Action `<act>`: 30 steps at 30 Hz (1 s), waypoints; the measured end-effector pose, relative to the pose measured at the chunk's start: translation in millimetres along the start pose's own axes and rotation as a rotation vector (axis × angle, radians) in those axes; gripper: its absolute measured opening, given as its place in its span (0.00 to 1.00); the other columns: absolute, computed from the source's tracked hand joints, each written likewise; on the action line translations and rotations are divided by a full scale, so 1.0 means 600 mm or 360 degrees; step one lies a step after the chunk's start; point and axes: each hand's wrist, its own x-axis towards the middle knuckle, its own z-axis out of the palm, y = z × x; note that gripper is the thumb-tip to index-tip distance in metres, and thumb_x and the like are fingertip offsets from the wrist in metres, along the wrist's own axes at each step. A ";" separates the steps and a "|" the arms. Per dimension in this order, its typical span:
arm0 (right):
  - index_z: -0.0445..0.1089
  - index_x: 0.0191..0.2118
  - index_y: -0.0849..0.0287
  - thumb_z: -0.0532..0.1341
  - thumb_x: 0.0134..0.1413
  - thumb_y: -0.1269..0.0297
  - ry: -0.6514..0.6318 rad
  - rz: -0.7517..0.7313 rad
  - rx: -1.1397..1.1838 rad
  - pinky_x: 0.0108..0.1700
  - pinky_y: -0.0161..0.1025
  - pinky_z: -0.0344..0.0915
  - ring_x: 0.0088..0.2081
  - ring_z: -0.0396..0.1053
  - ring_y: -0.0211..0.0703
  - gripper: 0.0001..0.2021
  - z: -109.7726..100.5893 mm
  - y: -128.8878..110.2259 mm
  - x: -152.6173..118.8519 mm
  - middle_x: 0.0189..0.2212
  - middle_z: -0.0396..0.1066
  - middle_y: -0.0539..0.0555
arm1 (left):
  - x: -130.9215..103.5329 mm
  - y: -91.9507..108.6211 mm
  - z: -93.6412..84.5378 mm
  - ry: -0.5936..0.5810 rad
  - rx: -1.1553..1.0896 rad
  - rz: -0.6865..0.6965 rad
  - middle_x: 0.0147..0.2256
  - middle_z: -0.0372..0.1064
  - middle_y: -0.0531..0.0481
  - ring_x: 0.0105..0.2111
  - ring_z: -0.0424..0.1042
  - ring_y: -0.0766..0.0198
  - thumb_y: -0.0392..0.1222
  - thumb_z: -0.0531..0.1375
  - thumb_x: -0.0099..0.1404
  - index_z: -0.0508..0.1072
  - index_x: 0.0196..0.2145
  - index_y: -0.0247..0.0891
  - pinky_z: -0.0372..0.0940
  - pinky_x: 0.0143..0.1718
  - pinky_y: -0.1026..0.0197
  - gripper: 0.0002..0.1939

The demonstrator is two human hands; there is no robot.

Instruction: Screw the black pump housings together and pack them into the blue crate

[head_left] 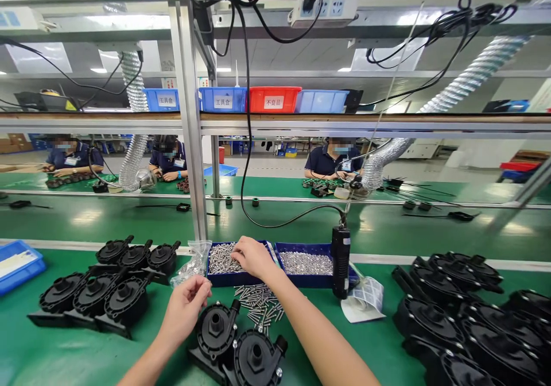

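Observation:
My right hand [255,258] reaches over a blue bin [219,281] of screws [222,258], its fingers curled down at the pile; whatever lies between the fingertips is hidden. My left hand [186,305] hovers just left of two black pump housings [215,329], thumb and fingers pinched together. What it pinches, if anything, is too small to make out. Shiny screws sit at the rim of the nearer right housing [257,356]. Loose screws [259,302] lie on the green mat between the housings and the bin.
Beside the screw bin is a second blue bin [305,264] of small metal parts. A black electric screwdriver [341,262] hangs before it. Black housings stand in groups at left [92,294] and right [491,328]. A plastic bag [198,259] lies left of the bins. Co-workers sit opposite.

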 end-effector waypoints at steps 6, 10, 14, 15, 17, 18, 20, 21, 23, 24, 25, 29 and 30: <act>0.76 0.48 0.60 0.58 0.76 0.65 -0.0077 -0.0145 0.0356 0.41 0.35 0.66 0.36 0.76 0.42 0.10 -0.021 -0.030 -0.023 0.35 0.80 0.54 | 0.003 0.006 0.002 0.0005 -0.0118 -0.0054 0.28 0.72 0.50 0.25 0.68 0.63 0.74 0.68 0.61 0.75 0.31 0.38 0.62 0.27 0.63 0.32; 0.81 0.43 0.58 0.65 0.69 0.66 -0.0285 -0.0393 0.0579 0.42 0.34 0.68 0.38 0.77 0.42 0.06 -0.020 -0.065 -0.041 0.38 0.83 0.53 | 0.001 0.021 0.002 -0.0017 -0.0209 -0.0082 0.28 0.72 0.50 0.25 0.68 0.64 0.74 0.70 0.59 0.75 0.30 0.38 0.61 0.27 0.64 0.32; 0.81 0.50 0.57 0.65 0.65 0.72 -0.0425 -0.0433 0.0909 0.39 0.34 0.71 0.33 0.77 0.41 0.12 -0.012 -0.075 -0.047 0.34 0.81 0.51 | -0.001 0.031 0.001 -0.0088 -0.0315 -0.0133 0.27 0.72 0.50 0.25 0.67 0.65 0.73 0.71 0.58 0.75 0.30 0.38 0.61 0.27 0.64 0.32; 0.81 0.50 0.58 0.66 0.64 0.72 -0.0440 -0.0416 0.1004 0.38 0.35 0.71 0.32 0.77 0.41 0.12 -0.010 -0.074 -0.047 0.32 0.80 0.51 | -0.001 0.032 0.001 -0.0102 -0.0340 -0.0144 0.27 0.71 0.50 0.25 0.67 0.66 0.73 0.72 0.58 0.75 0.30 0.38 0.61 0.27 0.64 0.32; 0.81 0.47 0.58 0.67 0.62 0.72 -0.0437 -0.0389 0.1118 0.38 0.35 0.71 0.32 0.77 0.42 0.09 -0.007 -0.070 -0.046 0.31 0.80 0.50 | -0.002 0.033 0.001 -0.0118 -0.0387 -0.0158 0.27 0.71 0.51 0.25 0.67 0.66 0.72 0.72 0.57 0.74 0.30 0.38 0.60 0.27 0.64 0.32; 0.81 0.44 0.58 0.67 0.61 0.72 -0.0426 -0.0385 0.1123 0.38 0.36 0.71 0.32 0.77 0.42 0.08 -0.006 -0.068 -0.045 0.30 0.79 0.50 | -0.002 0.033 0.001 -0.0122 -0.0408 -0.0162 0.27 0.71 0.51 0.25 0.66 0.66 0.72 0.73 0.57 0.74 0.30 0.38 0.60 0.27 0.64 0.32; 0.81 0.41 0.59 0.67 0.61 0.71 -0.0412 -0.0383 0.1121 0.38 0.36 0.71 0.31 0.77 0.42 0.05 -0.005 -0.066 -0.043 0.29 0.79 0.50 | -0.003 0.033 0.001 -0.0128 -0.0441 -0.0168 0.27 0.71 0.51 0.25 0.66 0.66 0.71 0.73 0.58 0.74 0.30 0.38 0.59 0.27 0.65 0.31; 0.81 0.40 0.59 0.67 0.61 0.71 -0.0411 -0.0384 0.1123 0.37 0.35 0.70 0.31 0.76 0.41 0.05 -0.005 -0.065 -0.042 0.28 0.79 0.50 | -0.003 0.033 0.001 -0.0131 -0.0450 -0.0170 0.27 0.71 0.51 0.25 0.66 0.66 0.71 0.73 0.58 0.74 0.30 0.38 0.59 0.27 0.65 0.31; 0.81 0.39 0.59 0.68 0.60 0.71 -0.0418 -0.0389 0.1130 0.37 0.35 0.70 0.31 0.76 0.41 0.04 -0.004 -0.064 -0.042 0.29 0.79 0.50 | -0.004 0.034 0.002 -0.0142 -0.0457 -0.0180 0.27 0.71 0.51 0.25 0.66 0.67 0.71 0.73 0.57 0.74 0.30 0.38 0.59 0.27 0.65 0.31; 0.82 0.39 0.59 0.68 0.59 0.72 -0.0424 -0.0392 0.1138 0.37 0.36 0.70 0.32 0.76 0.42 0.04 -0.003 -0.064 -0.042 0.29 0.80 0.51 | -0.004 0.034 0.001 -0.0150 -0.0459 -0.0187 0.27 0.71 0.52 0.24 0.65 0.67 0.71 0.73 0.57 0.74 0.30 0.38 0.59 0.27 0.65 0.31; 0.82 0.39 0.59 0.68 0.58 0.72 -0.0427 -0.0394 0.1150 0.37 0.36 0.70 0.32 0.76 0.42 0.05 -0.002 -0.063 -0.041 0.30 0.80 0.51 | -0.005 0.035 0.001 -0.0162 -0.0464 -0.0198 0.26 0.70 0.52 0.24 0.65 0.67 0.71 0.74 0.57 0.73 0.30 0.38 0.59 0.27 0.65 0.31; 0.82 0.39 0.59 0.72 0.56 0.68 -0.0458 -0.0407 0.1252 0.40 0.38 0.72 0.34 0.78 0.43 0.05 0.006 -0.057 -0.040 0.31 0.82 0.52 | -0.006 0.041 -0.003 -0.0263 -0.0545 -0.0313 0.24 0.68 0.53 0.22 0.62 0.69 0.70 0.75 0.56 0.71 0.28 0.38 0.57 0.26 0.65 0.31; 0.83 0.40 0.59 0.74 0.55 0.64 -0.0478 -0.0409 0.1297 0.41 0.38 0.73 0.35 0.79 0.44 0.08 0.010 -0.055 -0.038 0.32 0.82 0.53 | -0.007 0.043 -0.004 -0.0287 -0.0579 -0.0360 0.24 0.68 0.53 0.22 0.61 0.70 0.69 0.75 0.55 0.71 0.28 0.38 0.56 0.26 0.65 0.31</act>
